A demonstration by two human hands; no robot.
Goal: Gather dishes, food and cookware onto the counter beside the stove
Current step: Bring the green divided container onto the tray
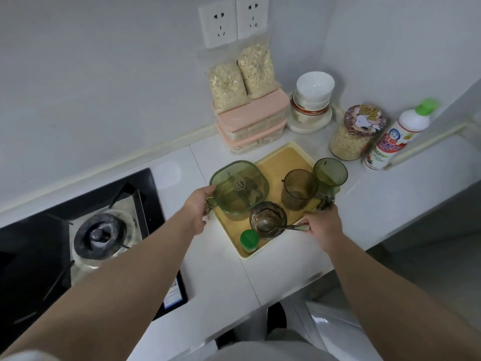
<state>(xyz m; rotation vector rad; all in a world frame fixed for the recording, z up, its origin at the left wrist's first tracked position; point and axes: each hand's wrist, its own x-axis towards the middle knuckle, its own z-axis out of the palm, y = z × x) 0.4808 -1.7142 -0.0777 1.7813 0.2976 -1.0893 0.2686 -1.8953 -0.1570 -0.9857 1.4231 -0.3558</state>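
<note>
A yellow tray (282,161) lies on the white counter (221,269) just right of the stove (78,230). It carries a green square glass container (239,188), a brown cup (299,190), a green cup (331,173), a patterned glass holding a spoon (268,218) and a small green-capped bottle (249,239). My left hand (197,211) grips the tray's left edge, fingers against the green container's side. My right hand (322,225) grips the tray's right edge near the spoon handle. The fingertips of both hands are partly hidden.
Behind the tray stand two pink-lidded boxes (251,126) topped with oat bags (242,74), stacked white bowls (312,97), an oat jar (356,134) and a detergent bottle (398,134). A glass-lidded pot (100,237) sits on the burner. The counter's front edge runs below my arms.
</note>
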